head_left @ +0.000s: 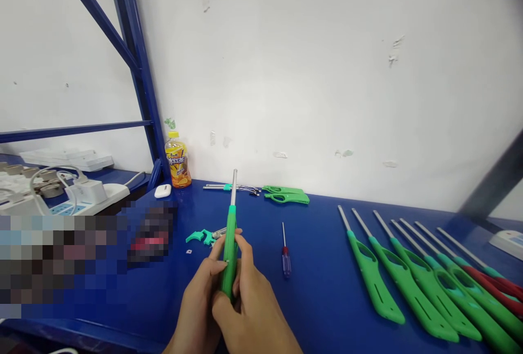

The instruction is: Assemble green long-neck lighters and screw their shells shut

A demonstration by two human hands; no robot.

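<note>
Both my hands grip one green long-nosed lighter (pixel 230 245) at the lower middle, its metal tube pointing away toward the wall. My left hand (pixel 200 305) wraps the handle from the left. My right hand (pixel 253 305) clasps it from the right, fingers pressed against the green body. Just left of the lighter lies a loose teal trigger piece (pixel 200 236) on the blue table (pixel 318 299). A small screwdriver (pixel 285 256) with a red and blue handle lies to the right.
Several finished green lighters (pixel 412 283), plus a red one (pixel 496 286), lie in a row at right. Green shell halves (pixel 286 194) and metal tubes (pixel 229 187) sit by the wall. An orange drink bottle (pixel 177 160), a power strip (pixel 81 196) and a blue rack post (pixel 139 71) stand at left.
</note>
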